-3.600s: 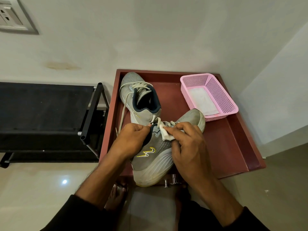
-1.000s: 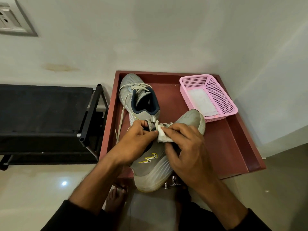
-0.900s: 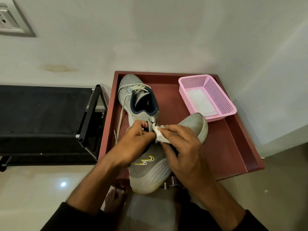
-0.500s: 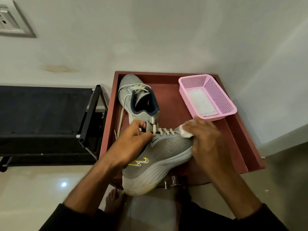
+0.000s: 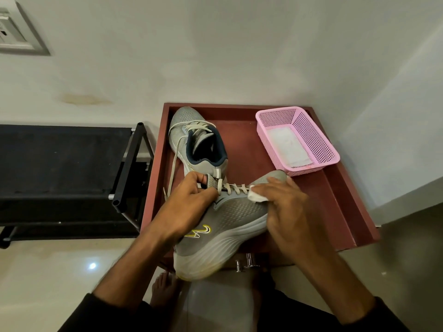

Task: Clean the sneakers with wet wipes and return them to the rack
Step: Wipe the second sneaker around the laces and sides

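A grey sneaker (image 5: 225,233) with a yellow logo lies tilted on its side over the front edge of the red-brown table (image 5: 335,195). My left hand (image 5: 189,202) grips its collar and tongue near the laces. My right hand (image 5: 285,207) holds a crumpled white wet wipe (image 5: 256,196) and presses it against the sneaker's upper beside the laces, near the toe. The second grey sneaker (image 5: 196,142) stands upright at the table's back left, its laces trailing loose.
A pink plastic basket (image 5: 316,142) with a white wipe lying in it sits at the table's back right. A black shoe rack (image 5: 72,173) stands to the left against the wall. Bare feet and tiled floor show below the table's front edge.
My right hand slid the wipe from the tongue area along the laces toward the toe, then drew back a little. The held sneaker tipped and shifted in my left hand.
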